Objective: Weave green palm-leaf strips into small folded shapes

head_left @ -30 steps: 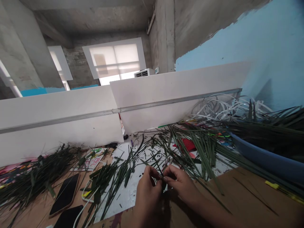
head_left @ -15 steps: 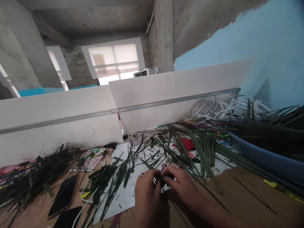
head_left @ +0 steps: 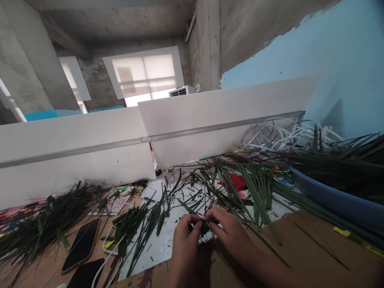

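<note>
My left hand (head_left: 186, 236) and my right hand (head_left: 226, 229) meet low in the middle of the head view. Their thumbs and forefingers pinch a small dark green leaf piece (head_left: 205, 228) between them. Its exact shape is partly hidden by the fingers. Just beyond the fingertips lies something pink (head_left: 207, 207). Under and beyond the hands is a white sheet (head_left: 163, 240) strewn with small leaf cuttings. Long green leaf strips (head_left: 258, 188) lie to the right of it, and shorter strips (head_left: 150, 224) to the left.
A blue basin (head_left: 336, 195) full of long leaves stands at the right. White coiled strips (head_left: 270, 134) lie behind it. Two phones (head_left: 81, 244) and a white cable (head_left: 103, 262) are at lower left, near a dark leaf heap (head_left: 57, 216). A white partition (head_left: 195, 116) runs behind.
The left thumb has come up against the forefinger at the leaf piece, and more of the dark green piece shows between the fingertips. The left hand has shifted slightly right.
</note>
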The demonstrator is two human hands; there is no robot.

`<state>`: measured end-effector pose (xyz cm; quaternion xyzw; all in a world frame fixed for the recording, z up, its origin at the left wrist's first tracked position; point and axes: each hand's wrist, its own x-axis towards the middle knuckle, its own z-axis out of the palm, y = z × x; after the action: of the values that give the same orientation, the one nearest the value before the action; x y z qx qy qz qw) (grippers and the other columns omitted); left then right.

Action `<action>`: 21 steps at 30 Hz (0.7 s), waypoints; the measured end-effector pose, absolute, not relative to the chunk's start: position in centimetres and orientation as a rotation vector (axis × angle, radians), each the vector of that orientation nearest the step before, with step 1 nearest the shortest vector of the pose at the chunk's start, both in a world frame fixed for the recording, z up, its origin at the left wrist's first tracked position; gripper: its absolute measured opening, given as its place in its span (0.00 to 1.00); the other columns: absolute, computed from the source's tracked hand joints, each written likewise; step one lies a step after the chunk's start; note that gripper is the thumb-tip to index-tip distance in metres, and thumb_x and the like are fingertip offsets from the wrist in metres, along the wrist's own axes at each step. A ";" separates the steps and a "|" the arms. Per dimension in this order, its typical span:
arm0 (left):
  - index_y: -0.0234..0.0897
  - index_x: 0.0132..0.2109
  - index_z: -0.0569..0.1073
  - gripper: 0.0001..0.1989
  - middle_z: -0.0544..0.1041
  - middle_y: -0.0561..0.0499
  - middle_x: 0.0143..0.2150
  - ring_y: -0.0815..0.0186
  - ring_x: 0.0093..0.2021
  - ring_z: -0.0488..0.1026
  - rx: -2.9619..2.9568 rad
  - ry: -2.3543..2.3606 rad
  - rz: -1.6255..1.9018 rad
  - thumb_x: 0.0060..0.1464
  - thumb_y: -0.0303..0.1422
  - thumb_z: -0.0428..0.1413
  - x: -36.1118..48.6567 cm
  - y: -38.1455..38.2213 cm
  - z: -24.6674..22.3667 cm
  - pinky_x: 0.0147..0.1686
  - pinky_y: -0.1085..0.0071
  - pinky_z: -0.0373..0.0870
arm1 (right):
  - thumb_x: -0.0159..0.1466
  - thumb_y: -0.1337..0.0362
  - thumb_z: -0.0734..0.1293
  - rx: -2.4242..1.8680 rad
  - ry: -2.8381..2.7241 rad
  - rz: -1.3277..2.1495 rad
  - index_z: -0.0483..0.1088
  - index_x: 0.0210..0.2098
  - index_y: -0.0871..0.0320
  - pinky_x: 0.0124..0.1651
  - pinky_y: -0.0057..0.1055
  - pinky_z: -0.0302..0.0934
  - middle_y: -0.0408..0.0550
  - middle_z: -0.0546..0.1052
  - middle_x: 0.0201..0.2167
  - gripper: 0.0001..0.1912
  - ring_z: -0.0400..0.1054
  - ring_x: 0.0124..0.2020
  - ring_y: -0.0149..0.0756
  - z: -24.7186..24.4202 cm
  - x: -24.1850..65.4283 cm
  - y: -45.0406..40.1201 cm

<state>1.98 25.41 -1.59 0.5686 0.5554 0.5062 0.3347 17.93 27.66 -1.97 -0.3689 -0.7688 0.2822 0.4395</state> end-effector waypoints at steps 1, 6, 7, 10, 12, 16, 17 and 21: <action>0.37 0.32 0.77 0.08 0.78 0.47 0.31 0.58 0.34 0.73 1.429 1.423 1.328 0.49 0.37 0.57 2.0 25.5 -1.6 0.36 0.66 0.67 | 0.64 0.70 0.61 -0.919 -1.911 0.695 0.66 0.32 0.57 0.40 0.33 0.55 0.46 0.71 0.33 0.05 0.65 0.36 0.39 -1.9 17.9 27.6; 0.37 0.31 0.77 0.08 0.80 0.47 0.30 0.59 0.32 0.73 1.356 1.379 1.327 0.45 0.37 0.59 2.2 25.3 -0.9 0.36 0.66 0.68 | 0.64 0.70 0.61 -0.929 -1.891 0.713 0.67 0.33 0.56 0.40 0.33 0.56 0.45 0.71 0.32 0.05 0.65 0.36 0.40 -1.9 17.9 27.7; 0.37 0.31 0.78 0.08 0.80 0.47 0.30 0.59 0.32 0.74 1.363 1.383 1.327 0.45 0.36 0.59 2.2 25.3 -0.8 0.36 0.66 0.68 | 0.64 0.70 0.61 -0.929 -1.890 0.723 0.67 0.33 0.56 0.40 0.33 0.56 0.46 0.71 0.33 0.05 0.65 0.37 0.40 -1.9 17.9 27.8; 0.37 0.33 0.79 0.08 0.81 0.47 0.31 0.59 0.33 0.75 1.396 1.382 1.302 0.48 0.36 0.58 2.1 25.0 -0.7 0.35 0.67 0.69 | 0.64 0.70 0.61 -0.930 -1.888 0.742 0.68 0.34 0.57 0.41 0.33 0.56 0.46 0.72 0.34 0.05 0.66 0.37 0.40 -2.0 17.9 27.9; 0.37 0.35 0.80 0.09 0.82 0.47 0.32 0.59 0.33 0.75 1.441 1.405 1.281 0.50 0.36 0.57 2.1 24.9 -0.8 0.35 0.68 0.69 | 0.65 0.69 0.61 -0.927 -1.882 0.744 0.68 0.34 0.57 0.41 0.33 0.56 0.46 0.72 0.34 0.05 0.66 0.38 0.40 -2.1 17.9 27.9; 0.38 0.37 0.81 0.09 0.82 0.48 0.34 0.61 0.31 0.73 1.566 1.548 1.270 0.53 0.35 0.56 2.0 24.7 -0.9 0.34 0.69 0.67 | 0.65 0.69 0.61 -0.920 -1.883 0.739 0.68 0.35 0.56 0.41 0.33 0.57 0.46 0.72 0.34 0.05 0.66 0.38 0.40 -2.0 17.9 27.8; 0.38 0.38 0.81 0.10 0.82 0.49 0.33 0.61 0.30 0.73 1.588 1.576 1.264 0.53 0.34 0.56 2.0 24.7 -0.8 0.33 0.69 0.66 | 0.65 0.68 0.61 -0.917 -1.884 0.740 0.69 0.35 0.56 0.41 0.33 0.57 0.46 0.72 0.34 0.06 0.66 0.38 0.40 -2.0 18.0 27.8; 0.39 0.39 0.81 0.10 0.80 0.50 0.32 0.62 0.29 0.72 1.630 1.574 1.244 0.54 0.34 0.55 1.9 24.5 -0.6 0.33 0.69 0.65 | 0.66 0.68 0.60 -0.881 -1.873 0.759 0.69 0.35 0.57 0.40 0.33 0.58 0.46 0.72 0.34 0.06 0.66 0.37 0.40 -1.9 18.0 27.9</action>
<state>1.95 24.49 -0.63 0.6063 0.5854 0.4627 0.2750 18.03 27.89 -1.90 -0.3565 -0.7581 0.3071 0.4516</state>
